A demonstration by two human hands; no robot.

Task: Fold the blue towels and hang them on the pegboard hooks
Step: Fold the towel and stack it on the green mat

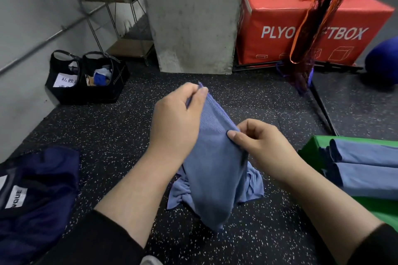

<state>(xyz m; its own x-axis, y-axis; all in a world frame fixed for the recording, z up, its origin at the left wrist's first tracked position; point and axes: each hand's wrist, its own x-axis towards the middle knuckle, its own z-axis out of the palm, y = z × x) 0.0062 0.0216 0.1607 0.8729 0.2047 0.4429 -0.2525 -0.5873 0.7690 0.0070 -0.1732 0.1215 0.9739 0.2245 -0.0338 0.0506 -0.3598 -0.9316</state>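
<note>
From the head camera, looking down, the person's left hand (174, 118) pinched the top corner of a blue towel (215, 168). The fingers (193, 92) of that hand were closed tight on the edge. The right hand (260, 146) pinched the other corner, lower and nearer the body, its fingers curled around the cloth. The towel hung down from between both sets of fingers. Its bottom end lay bunched on the speckled floor (107, 125), right under the hands.

Just to the right of the right fingers, folded blue towels (366, 165) lay stacked on a green box (310, 146). Far beyond the fingers stood a red box (301, 28) and a grey pillar (193, 17). Off to the left were black bags (86, 77) and a dark blue cloth (38, 189).

No pegboard showed in this view.

I think the fold was only starting. The bunched end could stay crumpled and make the fold crooked. A corner could also slip from a light pinch, and then the towel would drop to the floor.
</note>
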